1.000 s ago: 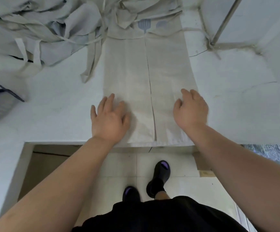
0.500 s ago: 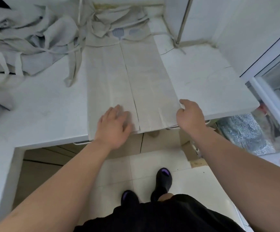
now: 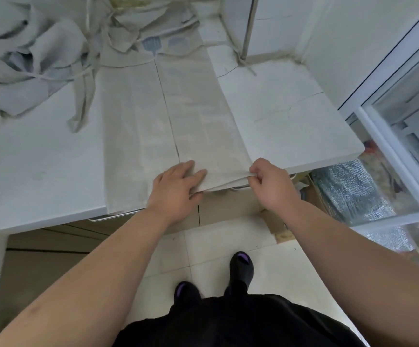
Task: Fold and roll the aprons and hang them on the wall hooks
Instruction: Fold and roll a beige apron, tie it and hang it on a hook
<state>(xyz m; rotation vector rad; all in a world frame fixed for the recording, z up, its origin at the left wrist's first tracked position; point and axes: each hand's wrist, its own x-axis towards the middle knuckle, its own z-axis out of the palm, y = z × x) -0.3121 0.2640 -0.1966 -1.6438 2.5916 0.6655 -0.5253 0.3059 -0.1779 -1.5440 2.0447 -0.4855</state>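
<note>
Left hand point(image 3: 175, 189), moved right, and right hand point(image 3: 269, 184) pinch one apron's point(image 3: 198, 116) hem.

**White table in a pale, tiled corner**

The white table point(image 3: 291, 126) shows hairline cracks near its far right corner, where a metal post point(image 3: 249, 23) meets white walls point(image 3: 341, 33). Below its near edge lie pale floor tiles point(image 3: 228, 246) and brown cabinet panels point(image 3: 40, 259). Past its right edge stands white-framed glass point(image 3: 403, 116). The light is soft and even.

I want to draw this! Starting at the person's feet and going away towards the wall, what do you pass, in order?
Black shoes → left hand and right hand at the counter edge → long folded apron → blue spatula picture.
</note>
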